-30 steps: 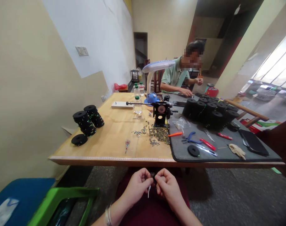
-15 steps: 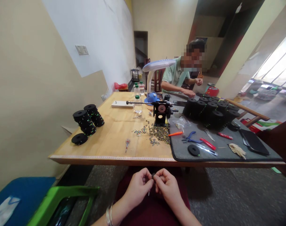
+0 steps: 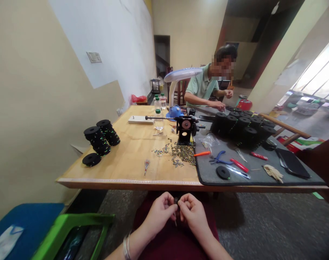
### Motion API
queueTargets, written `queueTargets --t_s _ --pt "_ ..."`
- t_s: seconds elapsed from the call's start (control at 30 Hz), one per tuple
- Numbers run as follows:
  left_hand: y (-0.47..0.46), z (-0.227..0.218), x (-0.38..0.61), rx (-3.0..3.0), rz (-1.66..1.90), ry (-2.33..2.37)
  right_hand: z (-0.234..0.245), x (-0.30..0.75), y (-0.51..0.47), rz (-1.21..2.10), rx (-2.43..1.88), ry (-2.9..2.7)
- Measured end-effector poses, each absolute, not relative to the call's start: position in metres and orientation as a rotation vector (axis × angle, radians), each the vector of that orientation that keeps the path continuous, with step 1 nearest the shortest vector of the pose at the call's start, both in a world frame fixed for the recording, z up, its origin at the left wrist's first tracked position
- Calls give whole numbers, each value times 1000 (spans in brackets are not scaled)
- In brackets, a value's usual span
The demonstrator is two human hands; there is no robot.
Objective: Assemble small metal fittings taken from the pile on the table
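Just past the table's front edge, above my lap, my left hand (image 3: 162,212) and my right hand (image 3: 192,212) meet with thumbs and fingers pinched. Between their fingertips is a small dark piece (image 3: 176,199), mostly covered, so its kind cannot be made out. A thin pale tip (image 3: 175,223) sticks out below the left fingers. On the wooden table (image 3: 126,159) ahead, a small bundle of thin pieces (image 3: 146,167) lies near the edge, and a pile of tiny dark and yellowish parts (image 3: 184,153) spreads farther right.
Black spools stand stacked at the left (image 3: 99,139) and crowd the right (image 3: 243,128). A black winding device (image 3: 185,130) and a lamp (image 3: 175,112) occupy the middle. Pliers (image 3: 221,157) and a red-handled tool (image 3: 239,165) lie on the grey mat (image 3: 208,173). Another person (image 3: 202,86) works opposite.
My hands stay pinched together with only slight finger shifts; the pale tip has moved a little to the right. The other person's head and hand have shifted slightly.
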State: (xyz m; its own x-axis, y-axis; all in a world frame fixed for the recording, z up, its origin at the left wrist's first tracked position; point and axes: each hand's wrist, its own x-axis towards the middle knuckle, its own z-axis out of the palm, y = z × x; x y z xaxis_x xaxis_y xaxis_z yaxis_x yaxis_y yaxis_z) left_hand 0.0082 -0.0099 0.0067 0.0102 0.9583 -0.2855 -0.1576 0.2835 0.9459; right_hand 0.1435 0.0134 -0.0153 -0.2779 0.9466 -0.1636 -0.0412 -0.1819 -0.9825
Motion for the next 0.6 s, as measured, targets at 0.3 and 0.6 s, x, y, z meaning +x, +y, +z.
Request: queueTargets --t_s 0.3,0.6 --pt "-9 14 7 761 1024 1137 -19 144 14 1682 -1156 -1183" --pt "-7 6 4 783 1072 1202 -13 149 8 1747 -1205 -1261"
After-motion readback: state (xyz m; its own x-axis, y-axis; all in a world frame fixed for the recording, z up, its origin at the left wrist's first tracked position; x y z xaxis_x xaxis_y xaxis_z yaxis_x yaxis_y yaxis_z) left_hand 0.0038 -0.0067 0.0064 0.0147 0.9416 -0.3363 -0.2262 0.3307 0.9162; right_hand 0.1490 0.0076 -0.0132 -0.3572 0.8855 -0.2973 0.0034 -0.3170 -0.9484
